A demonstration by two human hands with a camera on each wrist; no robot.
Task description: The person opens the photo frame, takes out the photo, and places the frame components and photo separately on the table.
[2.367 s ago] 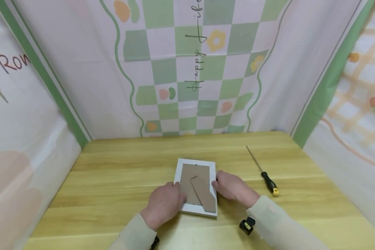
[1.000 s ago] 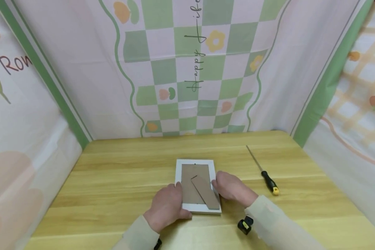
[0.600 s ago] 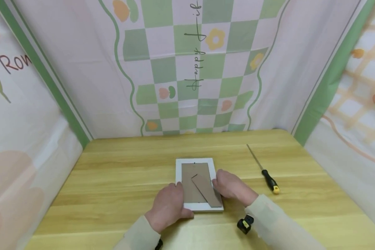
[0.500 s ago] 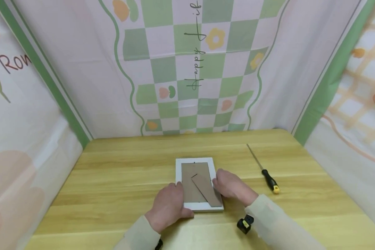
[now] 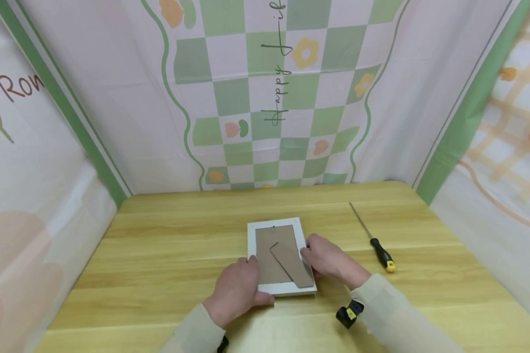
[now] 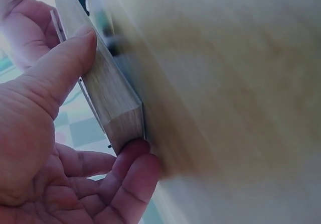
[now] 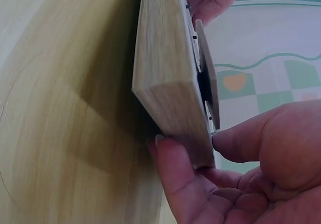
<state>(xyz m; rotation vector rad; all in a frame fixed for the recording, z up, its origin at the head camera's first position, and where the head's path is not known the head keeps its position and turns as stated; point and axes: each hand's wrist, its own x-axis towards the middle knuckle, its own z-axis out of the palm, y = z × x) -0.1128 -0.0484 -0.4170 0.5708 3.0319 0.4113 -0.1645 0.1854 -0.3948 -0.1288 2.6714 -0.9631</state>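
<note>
A white picture frame (image 5: 287, 289) is back side up between both hands, its brown backing board (image 5: 267, 267) and slanting stand leg (image 5: 293, 264) showing. My left hand (image 5: 234, 289) grips its left side near the lower corner, the thumb along the near edge. On the opposite side my right hand (image 5: 331, 257) holds the border between thumb and fingers. In the left wrist view the left thumb presses on the wood-grained edge of the frame (image 6: 108, 78), with fingers at its corner. The right wrist view shows fingers under the frame (image 7: 168, 48) and the stand leg (image 7: 209, 76) lifted slightly off the back.
A screwdriver (image 5: 382, 255) with a black and yellow handle lies to the right on the wooden table (image 5: 172, 235). Patterned cloth (image 5: 265, 98) hangs behind the table and on both sides. A black wrist camera (image 5: 349, 314) hangs below the right sleeve.
The frame's near end has swung a little right, and its far right corner has risen slightly in view. The left thumb has moved to the near edge. The right hand has moved up slightly.
</note>
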